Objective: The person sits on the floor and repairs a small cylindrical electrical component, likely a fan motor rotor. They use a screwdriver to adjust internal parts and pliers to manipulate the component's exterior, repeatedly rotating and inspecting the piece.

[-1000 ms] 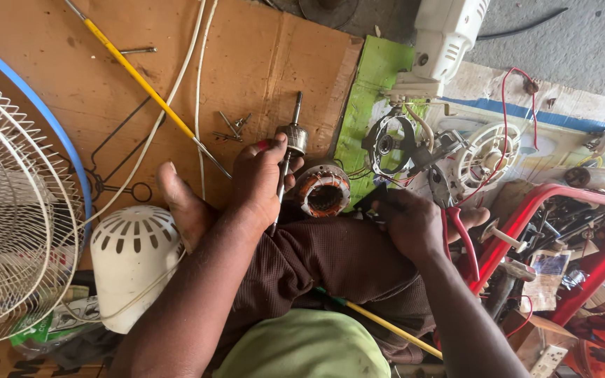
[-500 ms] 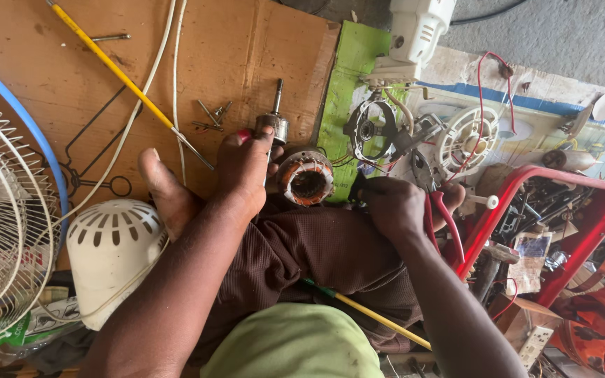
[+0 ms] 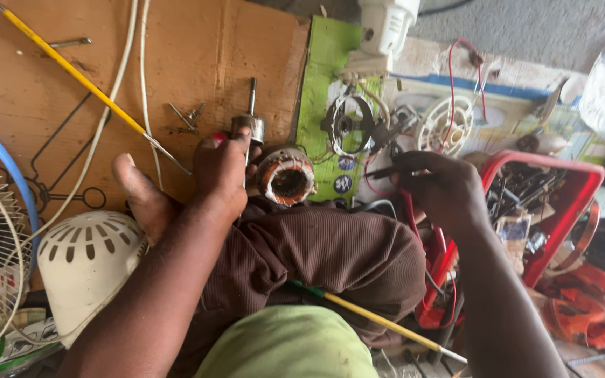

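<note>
Stator (image 3: 286, 177) with copper windings lies on the cardboard (image 3: 197, 63) just in front of my knee (image 3: 330, 252), between my two hands. My left hand (image 3: 222, 171) is closed around the rotor (image 3: 248, 126), whose steel shaft points away from me. My right hand (image 3: 442, 189) pinches a thin dark tool; I cannot tell what kind.

I judge the stator heavy and stiff, but its windings and thin wires are fragile, so the outer iron ring is the place to hold. The rotor looks smooth and may slip.

Room is narrow: a yellow rod (image 3: 85, 84) and white cable (image 3: 141, 84) on the left, a red frame (image 3: 561, 210) and red wire (image 3: 451, 84) on the right.
</note>
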`<state>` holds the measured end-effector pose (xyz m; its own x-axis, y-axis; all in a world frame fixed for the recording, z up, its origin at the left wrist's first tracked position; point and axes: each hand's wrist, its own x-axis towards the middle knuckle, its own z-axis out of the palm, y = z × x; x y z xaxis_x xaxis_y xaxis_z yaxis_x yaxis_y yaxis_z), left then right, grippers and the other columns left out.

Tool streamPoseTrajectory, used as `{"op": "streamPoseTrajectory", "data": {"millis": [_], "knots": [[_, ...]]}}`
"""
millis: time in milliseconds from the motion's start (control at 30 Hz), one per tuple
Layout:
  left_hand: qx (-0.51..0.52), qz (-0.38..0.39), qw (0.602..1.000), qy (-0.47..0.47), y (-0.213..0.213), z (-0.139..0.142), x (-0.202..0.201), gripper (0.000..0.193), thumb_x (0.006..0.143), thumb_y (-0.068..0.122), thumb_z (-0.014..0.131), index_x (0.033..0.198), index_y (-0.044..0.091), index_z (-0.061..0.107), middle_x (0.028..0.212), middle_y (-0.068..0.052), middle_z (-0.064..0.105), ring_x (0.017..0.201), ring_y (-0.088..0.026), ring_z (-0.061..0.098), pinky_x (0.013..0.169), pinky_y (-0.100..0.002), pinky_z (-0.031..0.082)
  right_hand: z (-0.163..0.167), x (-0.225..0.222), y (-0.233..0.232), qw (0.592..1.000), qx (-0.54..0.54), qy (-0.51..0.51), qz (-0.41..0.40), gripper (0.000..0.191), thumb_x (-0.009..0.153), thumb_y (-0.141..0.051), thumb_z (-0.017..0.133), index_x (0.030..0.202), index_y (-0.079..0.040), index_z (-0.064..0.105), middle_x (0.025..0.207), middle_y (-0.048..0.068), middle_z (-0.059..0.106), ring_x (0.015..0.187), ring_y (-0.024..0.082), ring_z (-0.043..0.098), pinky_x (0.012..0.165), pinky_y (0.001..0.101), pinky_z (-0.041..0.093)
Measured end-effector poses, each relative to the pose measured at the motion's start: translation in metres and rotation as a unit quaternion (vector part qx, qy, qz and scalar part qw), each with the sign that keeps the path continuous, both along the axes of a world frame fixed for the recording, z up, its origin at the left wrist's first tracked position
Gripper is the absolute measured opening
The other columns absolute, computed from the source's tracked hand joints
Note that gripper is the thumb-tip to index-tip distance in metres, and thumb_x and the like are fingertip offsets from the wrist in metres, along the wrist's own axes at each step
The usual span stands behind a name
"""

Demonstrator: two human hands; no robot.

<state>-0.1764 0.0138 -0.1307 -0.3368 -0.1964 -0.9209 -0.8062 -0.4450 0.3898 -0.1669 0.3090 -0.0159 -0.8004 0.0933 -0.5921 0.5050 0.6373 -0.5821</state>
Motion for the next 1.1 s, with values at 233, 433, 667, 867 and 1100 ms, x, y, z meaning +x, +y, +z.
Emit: {"op": "streamPoseTrajectory", "data": {"millis": [233, 433, 667, 867, 1100], "knots": [[-0.015, 0.005, 0.999, 0.039, -0.004, -0.003, 0.005, 0.03, 0.091, 0.017, 0.073, 0.111, 0.002, 0.057, 0.091, -0.005, 0.07, 0.071, -0.011, 0.067, 0.053, -0.026, 0.049, -0.002, -0.016, -0.046, 0.843, -0.509, 0.07, -0.157, 0.021, 0.101, 0.002, 0.047, 0.118, 0.0, 0.058, 0.094, 0.018, 0.07, 0.079, 0.026, 0.073, 0.072, 0.0382, 0.061], [-0.081, -0.053, 0.995, 0.019, -0.016, -0.005, 0.005, 0.039, 0.09, 0.014, 0.074, 0.118, -0.002, 0.05, 0.097, -0.013, 0.07, 0.069, -0.012, 0.066, 0.056, -0.025, 0.052, -0.038, -0.03, -0.123, 0.943, -0.292, -0.11, -0.116, 0.053, 0.094, -0.006, 0.044, 0.147, -0.009, 0.048, 0.096, 0.007, 0.067, 0.065, 0.022, 0.069, 0.054, 0.0389, 0.059], [-0.045, -0.007, 0.997, -0.061, -0.021, -0.008, 0.0, 0.026, 0.094, 0.021, 0.068, 0.106, 0.0, 0.06, 0.081, -0.008, 0.071, 0.055, -0.012, 0.062, 0.044, -0.028, 0.041, -0.047, -0.032, -0.149, 0.984, -0.079, 0.089, 0.135, 0.03, 0.101, -0.022, 0.072, 0.127, -0.007, 0.074, 0.097, 0.008, 0.074, 0.083, 0.015, 0.069, 0.074, 0.0311, 0.057], [-0.031, -0.023, 0.999, 0.006, -0.02, -0.008, 0.002, 0.026, 0.095, 0.017, 0.073, 0.1, -0.007, 0.067, 0.08, -0.01, 0.07, 0.058, -0.011, 0.06, 0.048, -0.027, 0.044, -0.056, -0.024, -0.166, 0.985, -0.069, 0.058, 0.145, 0.03, 0.091, -0.023, 0.076, 0.118, -0.009, 0.077, 0.087, 0.009, 0.076, 0.071, 0.014, 0.07, 0.066, 0.0305, 0.058], [0.006, -0.009, 0.999, -0.053, -0.017, -0.008, 0.002, 0.028, 0.092, 0.021, 0.072, 0.109, 0.001, 0.064, 0.082, -0.005, 0.07, 0.062, -0.009, 0.063, 0.051, -0.025, 0.051, -0.062, -0.016, -0.167, 0.985, -0.024, 0.086, 0.15, 0.03, 0.092, -0.019, 0.076, 0.12, -0.009, 0.076, 0.086, 0.01, 0.074, 0.072, 0.017, 0.068, 0.067, 0.0328, 0.057]]}}
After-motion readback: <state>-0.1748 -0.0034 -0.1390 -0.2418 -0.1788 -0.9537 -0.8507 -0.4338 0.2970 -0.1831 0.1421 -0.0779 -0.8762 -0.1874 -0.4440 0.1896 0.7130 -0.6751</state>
